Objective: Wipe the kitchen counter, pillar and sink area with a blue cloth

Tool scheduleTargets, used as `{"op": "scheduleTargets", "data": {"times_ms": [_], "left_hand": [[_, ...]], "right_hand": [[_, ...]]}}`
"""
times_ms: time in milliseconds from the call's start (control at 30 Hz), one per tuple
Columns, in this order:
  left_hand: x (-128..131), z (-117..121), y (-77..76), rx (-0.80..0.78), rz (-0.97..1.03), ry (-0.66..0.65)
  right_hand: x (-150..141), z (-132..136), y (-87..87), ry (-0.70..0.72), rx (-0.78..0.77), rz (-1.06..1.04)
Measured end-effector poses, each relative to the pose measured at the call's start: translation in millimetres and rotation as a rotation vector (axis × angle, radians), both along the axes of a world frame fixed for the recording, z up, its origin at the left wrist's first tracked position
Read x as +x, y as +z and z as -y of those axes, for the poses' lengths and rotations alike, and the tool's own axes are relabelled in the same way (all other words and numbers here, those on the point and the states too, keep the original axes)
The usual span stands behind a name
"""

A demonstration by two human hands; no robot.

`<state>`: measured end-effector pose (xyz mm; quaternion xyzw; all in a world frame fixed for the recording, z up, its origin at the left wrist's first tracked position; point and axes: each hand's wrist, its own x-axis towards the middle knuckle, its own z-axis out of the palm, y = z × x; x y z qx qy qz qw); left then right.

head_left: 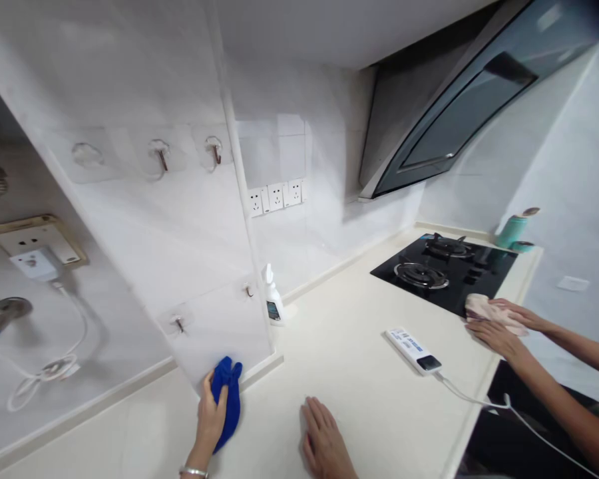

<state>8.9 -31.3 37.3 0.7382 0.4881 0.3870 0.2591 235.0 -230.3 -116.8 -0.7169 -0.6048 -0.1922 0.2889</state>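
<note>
Centrally in the head view, a hooked wall (190, 226) serves as landmark. At its foot, the left hand (210, 409) grips a bunched blue cloth (233, 406) between thumb and fingers. Right of the wall, the right hand (327, 442) rests on the countertop (359, 372), fingers extended, holding nothing; a spray bottle (273, 299) stands just beside the wall's edge. Any shift of the cloth would, as judged, call for a firm pinch and clearance from the wall.

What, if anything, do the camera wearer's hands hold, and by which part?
The left hand holds the blue cloth by its upper left side; the right hand holds nothing.
</note>
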Motion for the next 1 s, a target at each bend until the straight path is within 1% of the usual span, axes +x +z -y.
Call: {"op": "scheduleTargets", "data": {"times_ms": [67,133,167,233,300,367,433,467,533,600,667,733,800,833,867,900,933,967,1000], "left_hand": [[-3,11,18.5,-0.075,0.126,0.159],[-4,19,36.1,-0.073,0.231,0.289],[-4,20,45.2,-0.047,0.277,0.351],[-3,19,64.6,0.058,0.357,0.44],[1,11,83.9,0.201,0.409,0.482],[8,0,99.1,0.344,0.411,0.518],[17,-14,105.9,0.479,0.344,0.551],[21,-20,105.5,0.542,0.291,0.559],[27,-32,97.1,0.622,0.162,0.526],[31,-40,80.3,0.612,0.042,0.446],[32,-42,56.5,0.536,-0.044,0.347],[36,-34,26.6,0.417,-0.085,0.233],[44,-16,-6.8,0.246,-0.082,0.06],[50,-3,-23.2,0.153,-0.038,-0.049],[56,11,-38.1,0.052,0.004,-0.131],[63,27,-50.5,-0.051,0.034,-0.167],[70,43,-59.6,-0.139,0.057,-0.203],[77,58,-65.3,-0.221,0.066,-0.26],[83,73,-67.5,-0.297,0.073,-0.3]], "right_hand": [[-1,1,-1.0,0.01,0.001,-0.018],[-1,0,-2.5,0.015,0.018,-0.023],[-1,0,-3.1,0.014,0.031,-0.019],[-1,-1,-3.2,0.013,0.046,-0.004],[-2,-1,-1.4,0.012,0.037,0.0],[-2,0,1.9,0.012,0.017,-0.015],[-3,1,5.5,0.016,0.007,-0.026],[-3,2,7.0,0.018,0.001,-0.031],[-4,2,9.2,0.017,-0.011,-0.052],[-6,2,10.5,0.014,-0.029,-0.086],[-7,2,12.2,0.015,-0.041,-0.12],[-7,1,15.8,0.023,-0.059,-0.154],[-6,1,21.3,0.022,-0.09,-0.203],[-5,1,24.2,0.018,-0.111,-0.234],[-4,1,26.7,0.025,-0.13,-0.262],[-3,0,28.6,0.038,-0.148,-0.291],[-2,-1,29.5,0.053,-0.158,-0.319],[0,-2,29.3,0.069,-0.158,-0.345],[2,-4,28.1,0.08,-0.147,-0.37]]}}
